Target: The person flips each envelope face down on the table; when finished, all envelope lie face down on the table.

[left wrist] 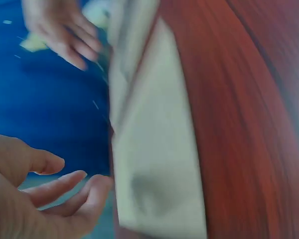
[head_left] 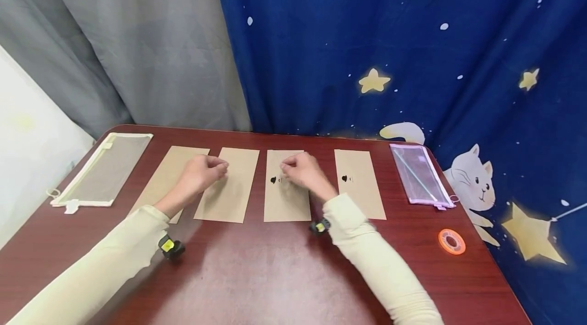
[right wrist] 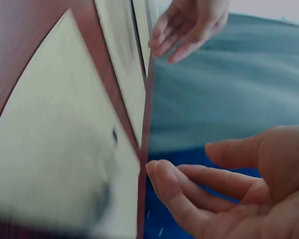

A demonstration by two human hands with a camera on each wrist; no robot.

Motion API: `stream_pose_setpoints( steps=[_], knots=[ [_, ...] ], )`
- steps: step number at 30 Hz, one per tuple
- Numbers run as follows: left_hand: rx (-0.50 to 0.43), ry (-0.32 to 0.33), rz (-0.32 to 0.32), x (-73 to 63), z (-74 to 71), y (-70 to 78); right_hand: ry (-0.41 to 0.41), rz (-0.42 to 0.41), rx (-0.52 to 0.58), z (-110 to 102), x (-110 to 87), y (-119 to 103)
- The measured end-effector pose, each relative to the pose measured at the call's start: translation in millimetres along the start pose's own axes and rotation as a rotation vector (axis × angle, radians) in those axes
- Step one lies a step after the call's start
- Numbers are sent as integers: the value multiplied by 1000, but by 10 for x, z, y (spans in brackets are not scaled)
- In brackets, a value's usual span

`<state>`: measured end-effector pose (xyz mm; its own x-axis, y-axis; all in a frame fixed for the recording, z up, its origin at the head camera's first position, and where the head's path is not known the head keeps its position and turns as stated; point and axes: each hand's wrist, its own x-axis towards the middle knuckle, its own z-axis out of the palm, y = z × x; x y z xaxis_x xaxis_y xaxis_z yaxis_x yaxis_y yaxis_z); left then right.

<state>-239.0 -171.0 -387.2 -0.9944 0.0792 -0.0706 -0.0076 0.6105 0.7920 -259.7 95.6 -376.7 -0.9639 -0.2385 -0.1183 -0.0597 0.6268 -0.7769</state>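
Note:
Several flat tan kraft-paper pieces lie in a row on the table. Over the second piece [head_left: 229,197] from the left is my left hand [head_left: 202,174], its forearm crossing the leftmost piece [head_left: 160,180]. My right hand [head_left: 304,172] hovers above the third piece [head_left: 286,208], partly covering its black hat-and-moustache print. The same print marks the rightmost piece [head_left: 367,197]. Both wrist views show thumb and loosely bent fingers apart, nothing held in the left hand [left wrist: 55,204] or the right hand [right wrist: 214,189].
At the table's left end lies a white-edged mesh zip pouch [head_left: 103,169]. A purple-edged one [head_left: 419,174] lies at the right, a thin pale stick-like line across it. Nearer the right edge is an orange ring-shaped roll [head_left: 451,241]. Grey and blue star-patterned curtains [head_left: 312,60] hang behind.

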Motion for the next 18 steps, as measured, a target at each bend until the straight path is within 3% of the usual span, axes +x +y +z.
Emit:
stream_pose_setpoints(
  steps=[4, 7, 12, 18],
  knots=[
    [-487, -307, -190, 10, 148, 185, -184, 93, 332, -315, -8, 333],
    [-626, -425, -310, 22, 255, 261, -276, 199, 531, -487, -18, 563],
    [-688, -417, -376, 84, 408, 380, -308, 327, 780, -647, -27, 785],
    [-672, -370, -391, 151, 545, 502, -368, 412, 988, -688, -37, 873]
  ],
)
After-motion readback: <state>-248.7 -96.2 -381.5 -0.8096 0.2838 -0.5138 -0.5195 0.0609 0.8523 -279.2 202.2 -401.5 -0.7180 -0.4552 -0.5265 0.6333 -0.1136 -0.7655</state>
